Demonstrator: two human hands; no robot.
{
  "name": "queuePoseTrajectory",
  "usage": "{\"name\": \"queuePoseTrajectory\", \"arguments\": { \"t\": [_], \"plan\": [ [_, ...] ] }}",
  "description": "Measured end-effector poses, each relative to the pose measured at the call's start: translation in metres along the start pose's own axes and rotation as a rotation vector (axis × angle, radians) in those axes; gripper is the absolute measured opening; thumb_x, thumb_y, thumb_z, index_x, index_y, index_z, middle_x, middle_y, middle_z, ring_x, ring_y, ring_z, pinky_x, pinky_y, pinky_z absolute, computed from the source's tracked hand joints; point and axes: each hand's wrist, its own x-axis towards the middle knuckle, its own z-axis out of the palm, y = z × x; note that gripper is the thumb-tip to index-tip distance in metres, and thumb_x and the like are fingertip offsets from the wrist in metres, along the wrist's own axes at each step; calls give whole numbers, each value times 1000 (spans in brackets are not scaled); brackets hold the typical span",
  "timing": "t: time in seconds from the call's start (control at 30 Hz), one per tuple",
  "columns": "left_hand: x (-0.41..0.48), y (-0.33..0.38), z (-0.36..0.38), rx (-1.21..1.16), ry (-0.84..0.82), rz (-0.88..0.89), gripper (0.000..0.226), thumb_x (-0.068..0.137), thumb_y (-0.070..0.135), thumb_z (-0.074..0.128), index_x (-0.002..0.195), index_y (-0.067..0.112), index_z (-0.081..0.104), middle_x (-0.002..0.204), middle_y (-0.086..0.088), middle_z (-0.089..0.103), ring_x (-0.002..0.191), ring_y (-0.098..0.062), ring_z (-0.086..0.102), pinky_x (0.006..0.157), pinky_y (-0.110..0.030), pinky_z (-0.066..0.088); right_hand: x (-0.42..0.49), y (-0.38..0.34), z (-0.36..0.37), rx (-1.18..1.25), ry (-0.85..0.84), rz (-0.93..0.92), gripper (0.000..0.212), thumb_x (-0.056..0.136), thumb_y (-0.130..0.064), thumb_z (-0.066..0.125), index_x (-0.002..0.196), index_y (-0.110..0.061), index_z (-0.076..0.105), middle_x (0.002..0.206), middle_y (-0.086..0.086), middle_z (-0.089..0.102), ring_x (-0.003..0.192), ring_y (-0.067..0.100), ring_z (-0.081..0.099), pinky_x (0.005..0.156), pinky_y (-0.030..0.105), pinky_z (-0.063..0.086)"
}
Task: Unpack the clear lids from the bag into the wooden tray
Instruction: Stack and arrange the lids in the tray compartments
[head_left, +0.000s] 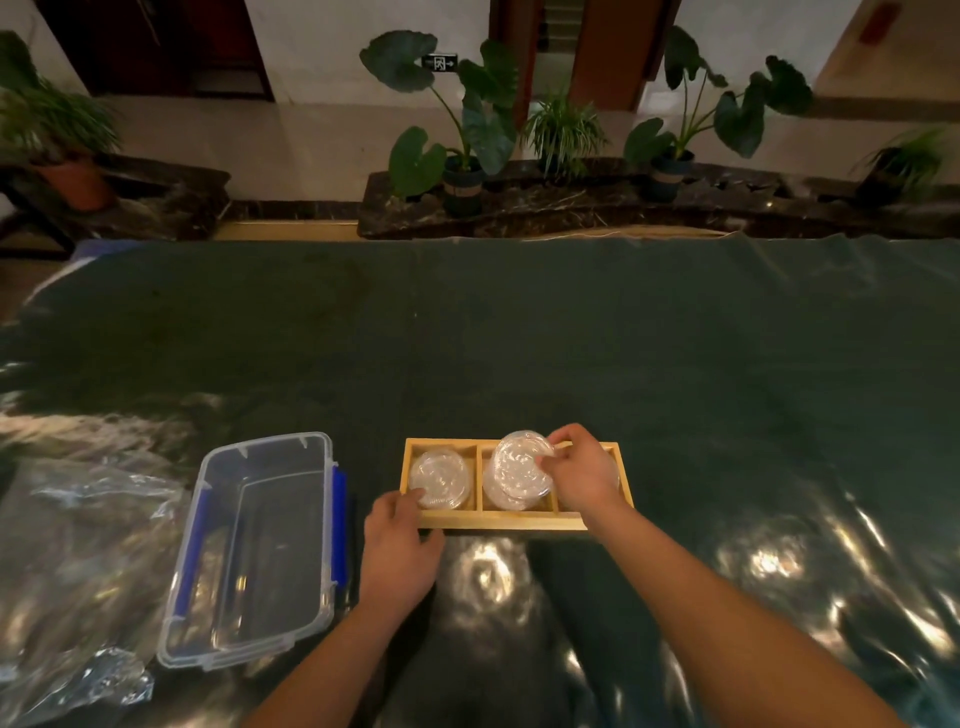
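A wooden tray (511, 520) with three compartments lies on the dark green cloth in front of me. Clear lids (441, 477) fill its left compartment, and another stack (501, 496) sits in the middle one. My right hand (582, 475) pinches a clear lid (519, 462) by its right edge, tilted above the middle compartment; the hand hides the right compartment. My left hand (397, 551) grips the tray's near left corner, its fingertip touching the left lids. The crumpled clear bag (78, 551) lies at the far left.
An open clear plastic box (260, 545) with blue clasps stands left of the tray, between it and the bag. A shiny film covers the near part of the cloth. Potted plants (462, 156) line a stone ledge beyond the table's far edge.
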Motion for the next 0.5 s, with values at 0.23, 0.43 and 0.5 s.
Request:
{"name": "queuePoseTrajectory", "arguments": {
  "t": [0.23,0.43,0.5],
  "plan": [
    [16,-2,-2,-222,-46,-165,38,94,17,64,129,32,55,128,11,55,132,-22,53,105,-42,43,23,11,26,-338,-38,-57,26,93,-28,67,116,-25,55,95,3,71,89,24,68,77,36,57],
    [17,-1,-1,-325,-65,-166,32,95,17,61,96,48,52,103,20,59,99,-2,57,91,-33,43,23,20,37,-712,16,-259,38,95,-29,62,130,-15,57,128,8,60,107,27,65,83,35,56],
    [17,0,-2,-342,-63,-159,31,96,18,60,95,48,52,102,21,58,95,3,54,90,-32,43,23,20,39,-771,11,-259,41,95,-29,60,134,-16,55,133,8,58,113,27,62,87,36,55]
  ]
}}
